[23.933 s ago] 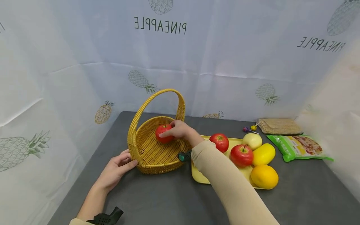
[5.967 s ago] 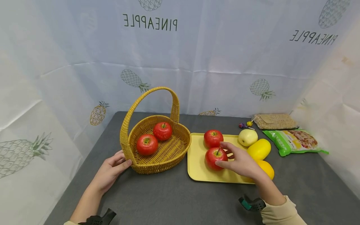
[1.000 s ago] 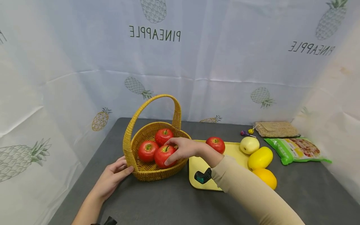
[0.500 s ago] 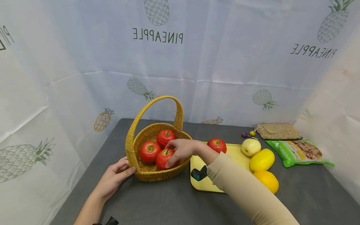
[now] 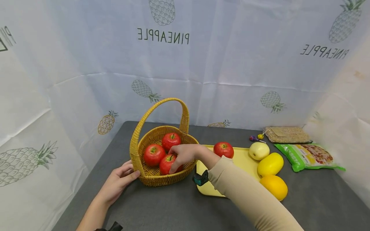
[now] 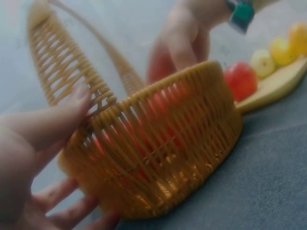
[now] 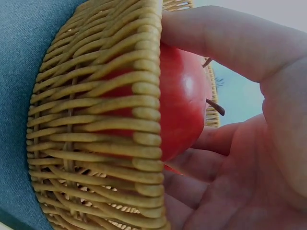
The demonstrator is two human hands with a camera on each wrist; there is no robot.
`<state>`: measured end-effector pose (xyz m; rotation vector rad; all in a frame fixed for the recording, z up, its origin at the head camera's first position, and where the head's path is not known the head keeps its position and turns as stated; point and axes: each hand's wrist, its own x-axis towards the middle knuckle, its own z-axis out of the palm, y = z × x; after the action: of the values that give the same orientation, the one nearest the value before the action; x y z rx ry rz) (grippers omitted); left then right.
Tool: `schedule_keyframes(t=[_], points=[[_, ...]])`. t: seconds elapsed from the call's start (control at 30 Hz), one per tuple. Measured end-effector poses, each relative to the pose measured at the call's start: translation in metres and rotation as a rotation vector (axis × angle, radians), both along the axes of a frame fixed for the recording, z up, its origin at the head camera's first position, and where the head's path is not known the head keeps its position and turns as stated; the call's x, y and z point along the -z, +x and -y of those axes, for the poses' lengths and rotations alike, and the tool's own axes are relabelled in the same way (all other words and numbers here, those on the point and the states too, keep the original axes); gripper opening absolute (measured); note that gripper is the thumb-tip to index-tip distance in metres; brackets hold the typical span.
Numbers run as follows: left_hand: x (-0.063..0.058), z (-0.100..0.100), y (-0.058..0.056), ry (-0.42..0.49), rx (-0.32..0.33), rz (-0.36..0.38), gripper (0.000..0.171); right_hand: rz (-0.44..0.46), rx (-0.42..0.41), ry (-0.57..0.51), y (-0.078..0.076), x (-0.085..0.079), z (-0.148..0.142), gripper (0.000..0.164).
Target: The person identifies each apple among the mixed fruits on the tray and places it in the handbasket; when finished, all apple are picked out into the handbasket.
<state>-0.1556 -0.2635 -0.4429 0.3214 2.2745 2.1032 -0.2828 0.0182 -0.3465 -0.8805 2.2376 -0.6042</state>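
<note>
Head view: On a grey desk (image 5: 162, 208), a golden-yellow woven wicker basket (image 5: 163, 181) with a tall arched handle stands upright. The right hand (image 5: 183, 155) reaches over its rim, fingers curled round a glossy red apple with a dark stem (image 5: 165, 165), which lies inside at the near side. Two further round red apples (image 5: 154, 155) lie behind it in the same basket. The left hand (image 5: 119, 182) holds the basket at its left end, thumb on the rim by the handle's foot. Just to the right, a pale-yellow rectangular tray (image 5: 245, 162) bears a lone red apple (image 5: 224, 149), a pale yellow-green round fruit (image 5: 259, 151), a bright yellow oval fruit (image 5: 270, 164) and an orange-yellow round fruit (image 5: 274, 186).

Left wrist view (blurred): The left thumb rests at the handle's foot while the other fingers spread against the outer wall, gripping the basket between them. Red shows through the weave.

Right wrist view: The right thumb and fingers lie on opposite sides of the held apple, which sits close behind the basket wall, partly above the rim, its stem exposed.
</note>
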Motion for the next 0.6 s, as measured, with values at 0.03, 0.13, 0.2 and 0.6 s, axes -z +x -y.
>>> schedule_keyframes(t=[0.03,0.13,0.2,0.6], points=[[0.0001,0.0,-0.0001,-0.001,0.0,0.0,0.036,-0.002,-0.005,0.003,0.0,0.0003,0.0004,0.063],[0.0003,-0.0001,-0.0006,-0.002,0.001,-0.001,0.036,-0.016,-0.021,0.01,-0.0005,0.0012,0.0013,0.063],[0.0005,0.0001,-0.0009,-0.002,0.002,-0.002,0.036,-0.025,-0.029,0.015,-0.0011,0.0022,0.0017,0.063],[0.0012,0.0008,-0.0018,-0.006,0.001,-0.005,0.037,-0.017,-0.05,-0.018,-0.0004,-0.0011,0.0011,0.059]])
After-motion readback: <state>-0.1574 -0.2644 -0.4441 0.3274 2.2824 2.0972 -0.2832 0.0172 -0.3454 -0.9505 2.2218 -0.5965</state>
